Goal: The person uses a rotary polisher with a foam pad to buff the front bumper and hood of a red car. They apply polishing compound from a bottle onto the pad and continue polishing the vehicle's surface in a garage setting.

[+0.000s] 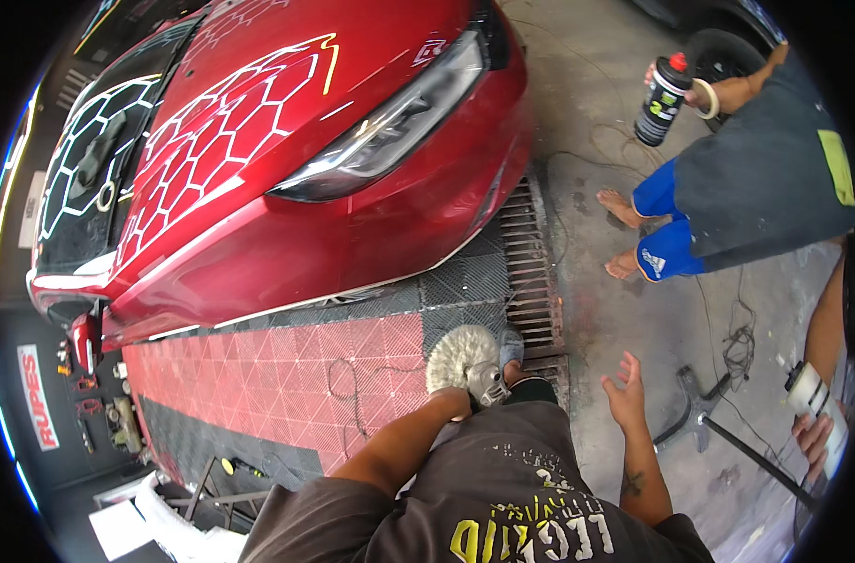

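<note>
A rotary polisher (487, 386) with a fluffy wool pad (461, 357) is held low in front of my body. My left hand (453, 404) grips it, the fingers partly hidden behind the wrist. Off to the right, my right hand (626, 391) is raised over the concrete floor, palm bare and fingers apart. Ahead of me stands a red car (216, 246), its headlight (392, 119) nearest me. Hexagonal lights reflect in its bonnet. Facing me, a co-worker holds a black bottle with a red cap (661, 102), a masking tape roll (707, 98) and a white bottle (818, 415).
A metal drain grate (533, 267) divides red and black floor tiles (378, 359) from concrete. Thin cables (741, 345) lie on the floor. A black stand with splayed legs (698, 415) is at right. A dark car's wheel (723, 60) shows behind the co-worker.
</note>
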Motion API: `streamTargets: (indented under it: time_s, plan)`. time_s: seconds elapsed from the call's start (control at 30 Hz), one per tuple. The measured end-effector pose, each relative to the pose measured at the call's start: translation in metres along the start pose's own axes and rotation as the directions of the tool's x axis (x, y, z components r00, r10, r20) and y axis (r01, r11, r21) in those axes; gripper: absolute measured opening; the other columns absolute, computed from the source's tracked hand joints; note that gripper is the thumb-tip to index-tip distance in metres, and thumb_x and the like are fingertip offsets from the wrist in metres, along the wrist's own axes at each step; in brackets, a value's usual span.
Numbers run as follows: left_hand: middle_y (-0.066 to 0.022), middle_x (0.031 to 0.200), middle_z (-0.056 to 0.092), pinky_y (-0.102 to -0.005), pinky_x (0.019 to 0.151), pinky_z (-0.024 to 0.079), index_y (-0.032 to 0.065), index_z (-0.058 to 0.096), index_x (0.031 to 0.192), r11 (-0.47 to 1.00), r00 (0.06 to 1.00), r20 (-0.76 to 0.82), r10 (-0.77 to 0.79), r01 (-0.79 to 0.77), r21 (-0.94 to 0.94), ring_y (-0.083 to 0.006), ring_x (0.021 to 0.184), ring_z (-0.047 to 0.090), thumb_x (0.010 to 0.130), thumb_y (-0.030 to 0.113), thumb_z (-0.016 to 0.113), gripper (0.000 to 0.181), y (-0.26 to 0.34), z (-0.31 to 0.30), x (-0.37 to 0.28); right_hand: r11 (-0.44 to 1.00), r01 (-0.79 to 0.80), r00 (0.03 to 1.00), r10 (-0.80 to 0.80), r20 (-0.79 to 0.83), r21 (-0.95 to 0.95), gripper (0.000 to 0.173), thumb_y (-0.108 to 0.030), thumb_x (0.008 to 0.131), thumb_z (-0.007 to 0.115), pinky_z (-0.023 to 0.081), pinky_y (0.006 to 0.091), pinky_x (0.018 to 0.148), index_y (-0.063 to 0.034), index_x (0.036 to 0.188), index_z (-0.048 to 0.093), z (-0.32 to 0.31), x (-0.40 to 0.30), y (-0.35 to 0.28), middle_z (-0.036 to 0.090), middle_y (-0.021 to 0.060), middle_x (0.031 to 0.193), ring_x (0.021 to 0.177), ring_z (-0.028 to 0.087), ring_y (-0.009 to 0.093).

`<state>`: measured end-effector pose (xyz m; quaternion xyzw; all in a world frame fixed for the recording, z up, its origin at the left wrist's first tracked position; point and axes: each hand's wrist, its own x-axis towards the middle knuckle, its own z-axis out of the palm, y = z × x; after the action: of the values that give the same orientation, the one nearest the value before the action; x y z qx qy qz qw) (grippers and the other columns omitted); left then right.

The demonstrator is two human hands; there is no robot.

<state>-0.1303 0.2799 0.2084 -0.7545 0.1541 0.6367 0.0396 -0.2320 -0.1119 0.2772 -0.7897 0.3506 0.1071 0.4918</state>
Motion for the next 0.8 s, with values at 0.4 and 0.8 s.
streamTargets:
  time_s: [0.4, 0.8]
  plan:
    - [-0.0314, 0.111, 0.078, -0.0553, 0.092, 0.061, -0.0022, 0.079, 0.11, 0.936, 0.921, -0.361, -0.147, 0.012, -0.352, -0.0458, 0.11, 0.077, 0.084, 0.051, 0.084, 0.06, -0.077, 0.087, 0.003, 0.971, 0.082, 0.995, -0.068, 0.068, -0.224, 0.065, -0.038, 0.092, 0.079, 0.053, 0.0487, 0.108, -0.0073, 0.146, 0.059, 0.003, -0.019, 0.032, 0.069, 0.0234, 0.139, 0.131, 0.065, 0.041]
    - [-0.0087, 0.091, 0.079, -0.0359, 0.079, 0.057, -0.0039, 0.076, 0.102, 0.517, 0.54, -0.802, -0.255, -0.625, -0.585, -0.0157, 0.083, 0.071, 0.089, 0.004, 0.08, 0.016, -0.114, 0.086, -0.311, 0.609, 0.79, 0.56, -0.661, 0.5, -0.079, 0.083, -0.052, 0.095, 0.08, 0.039, 0.0495, 0.125, -0.005, 0.157, 0.053, 0.148, -0.109, -0.142, 0.054, 0.0237, 0.16, 0.154, 0.045, 0.04]
